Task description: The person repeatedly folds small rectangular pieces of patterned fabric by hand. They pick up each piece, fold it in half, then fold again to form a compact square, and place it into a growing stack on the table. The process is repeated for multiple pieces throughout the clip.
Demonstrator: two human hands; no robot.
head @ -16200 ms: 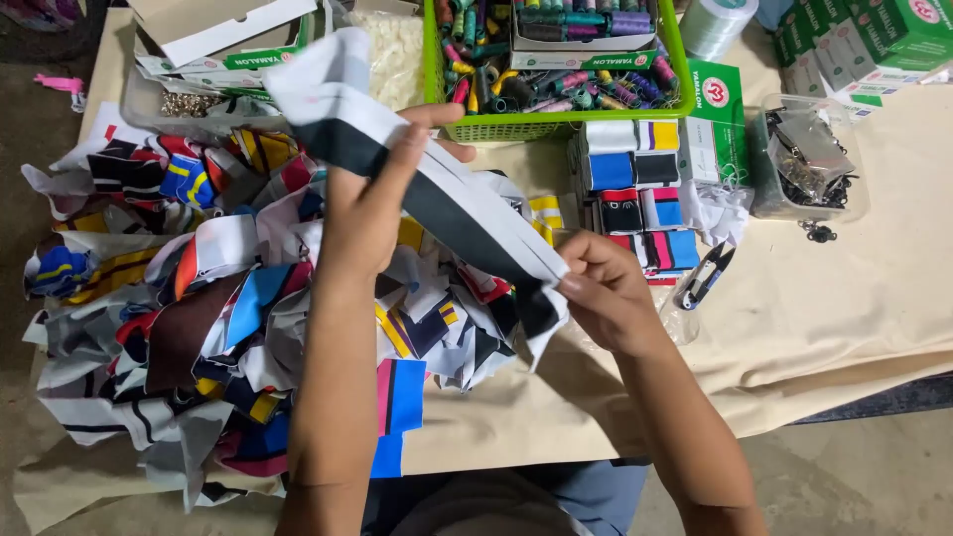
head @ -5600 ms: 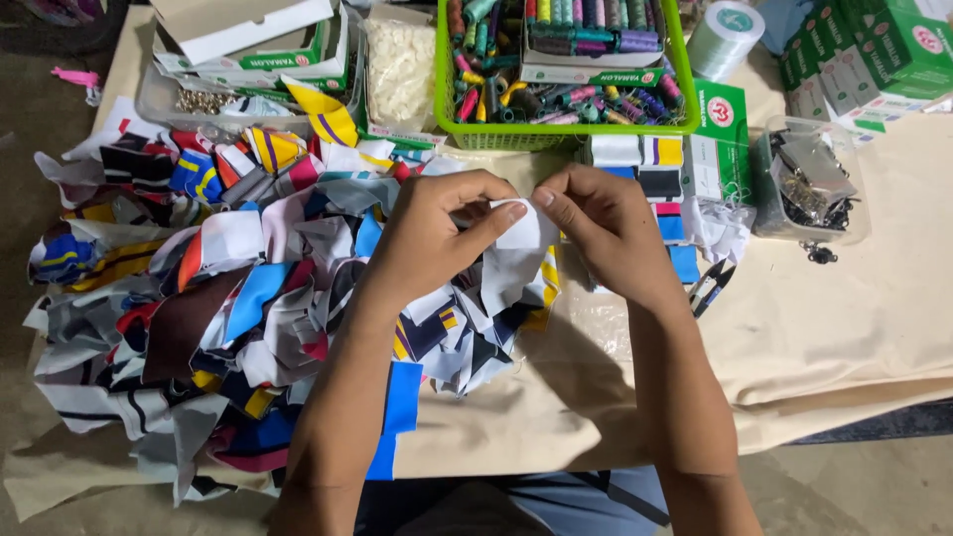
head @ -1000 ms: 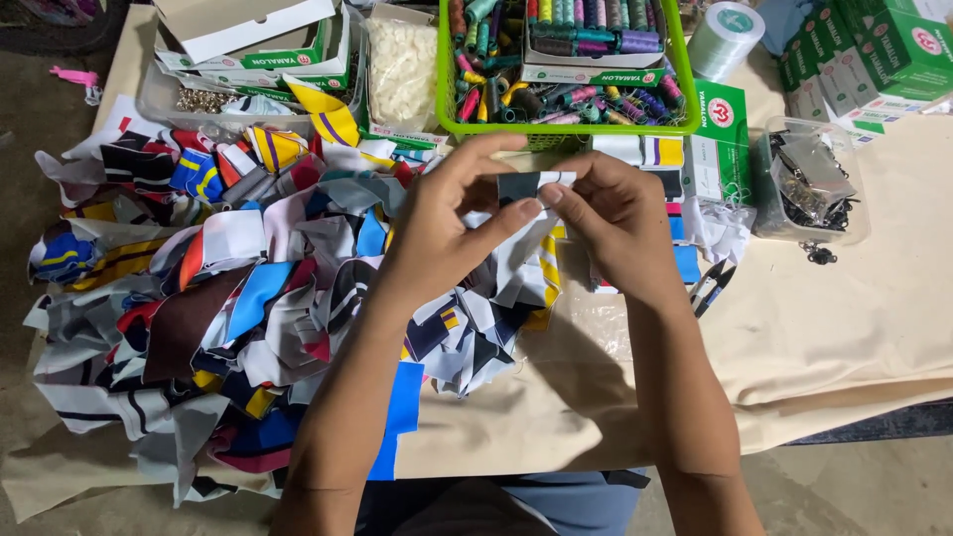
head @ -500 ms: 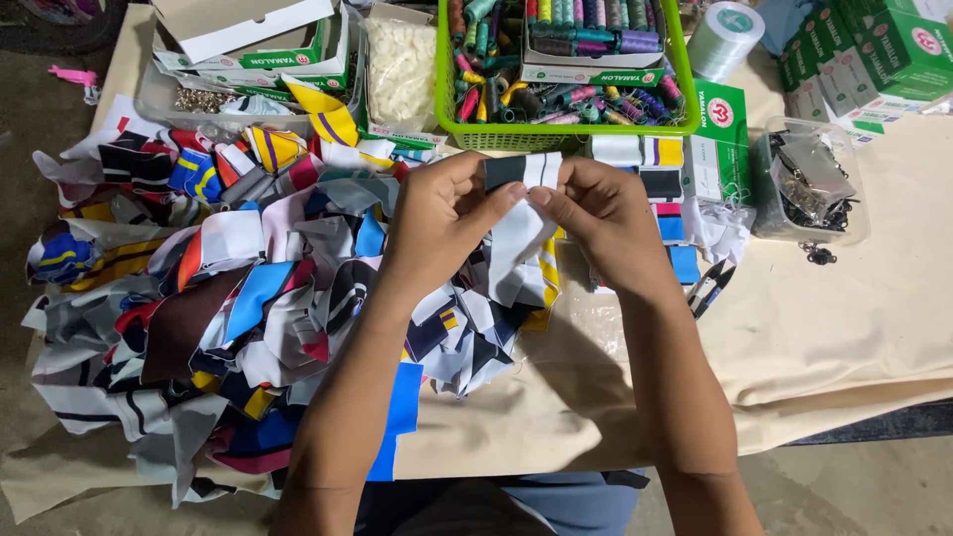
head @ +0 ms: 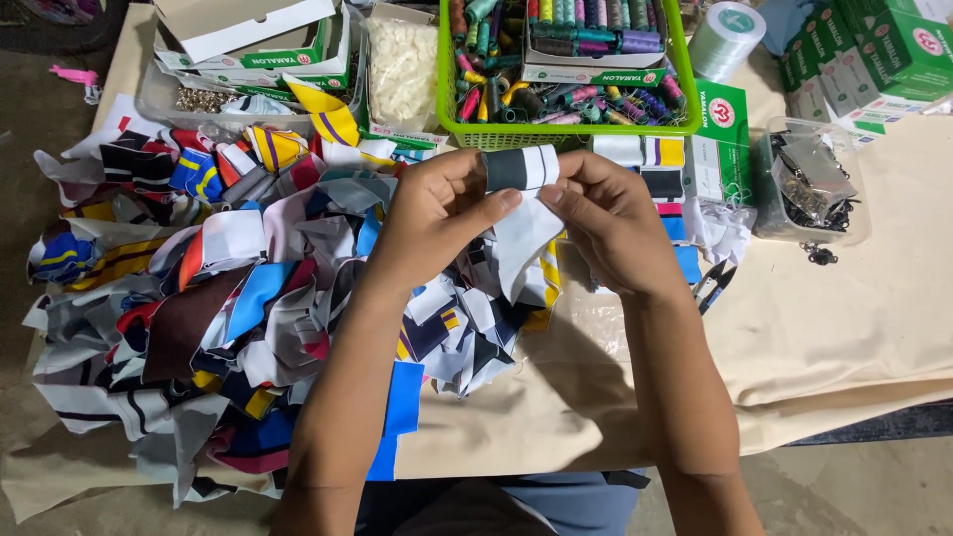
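My left hand [head: 437,213] and my right hand [head: 608,213] together hold a folded strip of white and dark grey cloth [head: 521,171] just in front of the green basket [head: 556,132]. Thumbs and fingertips pinch the fold from both sides, and the loose white end [head: 521,248] hangs down between my hands. Below and to the left lies a big heap of coloured fabric scraps [head: 228,298] on the beige table cover [head: 824,337].
The green basket holds several thread spools [head: 586,40]. A neat stack of folded pieces [head: 660,169] sits right of my hands, with small snips [head: 711,286] below it. A clear tub of metal clips [head: 809,184], green boxes [head: 884,50], a thread cone [head: 727,35] and open boxes [head: 248,45] ring the table.
The long strip seen unfolded earlier has been folded small. Over the last second my hands lifted the folded piece slightly and tightened the fold near the basket.
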